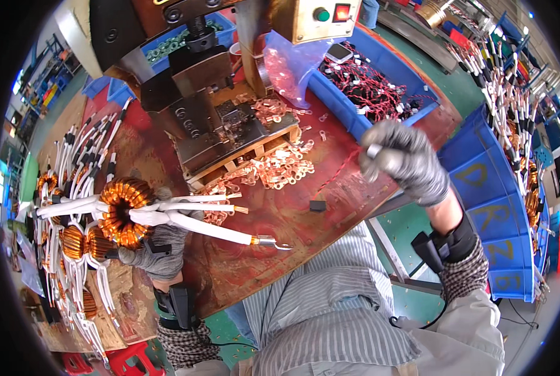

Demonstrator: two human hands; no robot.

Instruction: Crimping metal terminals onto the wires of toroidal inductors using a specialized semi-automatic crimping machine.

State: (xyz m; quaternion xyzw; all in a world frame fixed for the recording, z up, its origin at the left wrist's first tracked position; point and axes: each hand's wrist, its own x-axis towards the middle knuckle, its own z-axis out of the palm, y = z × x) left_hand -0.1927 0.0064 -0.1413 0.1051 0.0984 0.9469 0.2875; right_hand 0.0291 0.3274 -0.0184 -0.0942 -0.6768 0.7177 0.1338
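L hand (161, 250), gloved, is part-closed behind & under the coil (129, 193), which sits just up & left of the palm. Most fingers are hidden, so can't tell how tight the grip is. White leads (214, 227) cross in front of that hand; right of it they run over the bench (261, 250), the thickest ending in a bare metal lug (267, 240). More leads stick out left of the coil.

Handling (my est.): coil prob. heavy for its size, stiff & smooth, maybe a bit slick thru a glove. Leads look bendy but springy, so they'd likely swing & tug if the coil tips. Best hold: whole hand round the copper ring, thumb on one face, fingers on the other; don't hang the wt. on the leads. The lug can prob. bend, so take the thick lead by its sleeve, just behind the metal.

R hand (402, 160), also gloved, is up & well right of L hand, fingers curled nearly closed w/ a small white plug (373, 150) at the tips. A thin red wire (339, 170) trails down-left of it to a black block (317, 205) on the bench. That wire looks v. light, limp & easily snagged; pinch by the plug, not the strands.
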